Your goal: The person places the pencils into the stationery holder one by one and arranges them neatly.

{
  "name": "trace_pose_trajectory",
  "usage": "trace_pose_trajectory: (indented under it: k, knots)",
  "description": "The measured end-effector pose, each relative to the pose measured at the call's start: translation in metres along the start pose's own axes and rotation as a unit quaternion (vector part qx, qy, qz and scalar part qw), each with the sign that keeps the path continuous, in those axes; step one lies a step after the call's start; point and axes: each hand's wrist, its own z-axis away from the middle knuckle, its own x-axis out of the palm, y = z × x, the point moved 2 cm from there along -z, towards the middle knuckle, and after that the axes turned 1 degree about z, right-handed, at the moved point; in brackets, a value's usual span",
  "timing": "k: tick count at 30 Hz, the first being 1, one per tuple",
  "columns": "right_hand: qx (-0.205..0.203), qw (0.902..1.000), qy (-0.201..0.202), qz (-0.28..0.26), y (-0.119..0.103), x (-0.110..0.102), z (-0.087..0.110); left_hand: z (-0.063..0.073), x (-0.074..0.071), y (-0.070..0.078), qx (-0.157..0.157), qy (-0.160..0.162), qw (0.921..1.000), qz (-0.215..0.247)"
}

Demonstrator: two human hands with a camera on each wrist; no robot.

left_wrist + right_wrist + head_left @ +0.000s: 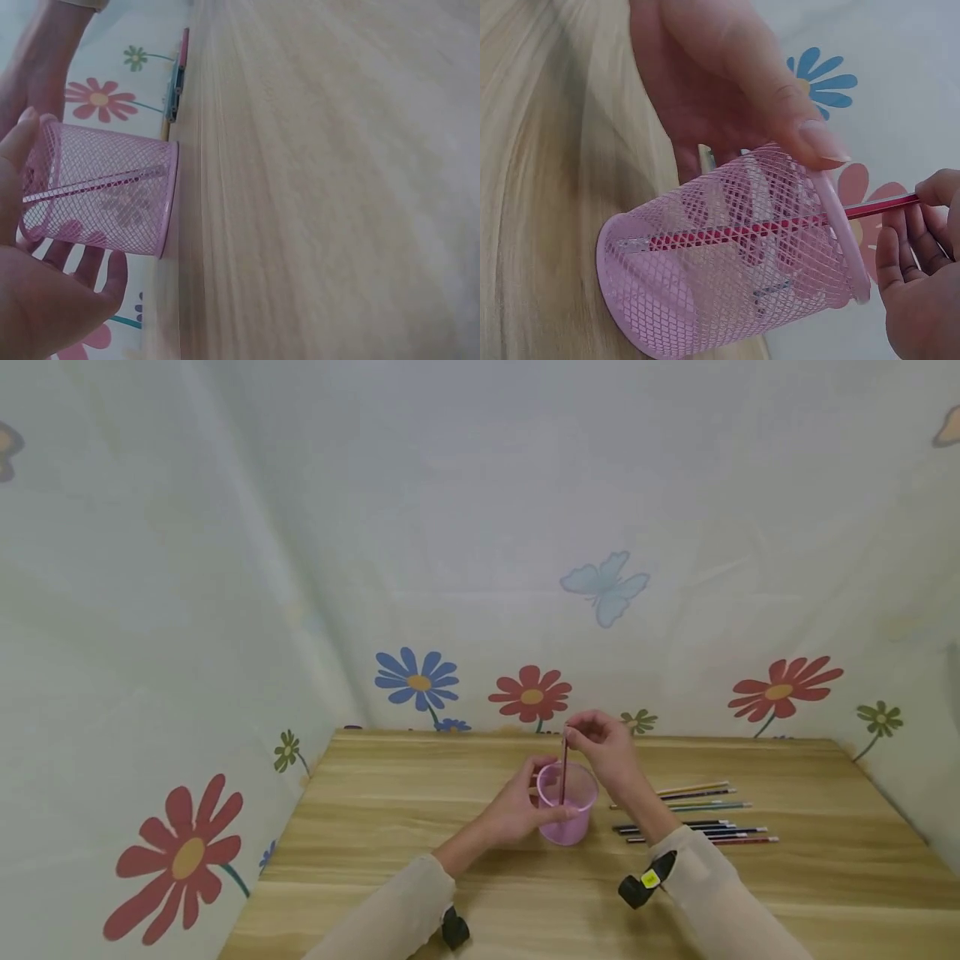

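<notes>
A pink mesh pencil cup (566, 831) stands on the wooden table, its open top facing up. My left hand (516, 810) grips it from the left, thumb at the near rim and fingers around the far side. Above the cup, my right hand (603, 752) pinches the upper end of a red pencil (885, 205) between thumb and fingertips. The pencil's lower part is inside the cup, seen through the mesh with its end close to the bottom. In the left wrist view the cup (112, 187) shows side-on with that pencil slanting inside.
Several pencils (697, 825) lie in a loose group on the table (390, 802), right of the cup and partly behind the right forearm. A pale curtain (465, 527) printed with flowers and butterflies hangs behind the table and along its left side.
</notes>
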Motion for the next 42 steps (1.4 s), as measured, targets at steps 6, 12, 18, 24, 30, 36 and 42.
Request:
trace_pose_trajectory:
  k: [6,12,18,24,30,36,42]
  knots:
    - [-0.002,0.9998,-0.016,0.006,0.006,0.002,-0.001,0.001,0.000,0.000,-0.006,-0.002,1.0000,0.001]
    - [-0.008,0.9995,-0.027,0.014,0.011,0.000,-0.001,-0.001,0.001,-0.001,0.007,-0.005,0.9999,0.007]
    - [-0.020,0.9993,-0.032,0.006,0.021,-0.003,0.001,0.000,0.004,0.000,0.015,-0.010,0.9998,0.005]
    - [-0.018,0.9987,-0.039,0.029,0.022,-0.003,0.002,0.003,0.002,0.000,0.011,-0.006,0.9999,-0.003]
    - [-0.018,0.9970,-0.043,0.061,0.020,-0.002,0.000,0.003,-0.001,0.000,0.004,-0.005,1.0000,0.001]
    - [-0.022,0.9942,-0.056,0.089,0.019,-0.003,0.001,0.003,-0.001,-0.002,0.002,-0.003,1.0000,-0.006]
    - [-0.023,0.9887,-0.076,0.127,0.019,-0.014,0.004,0.004,0.000,-0.001,0.007,-0.002,1.0000,0.001]
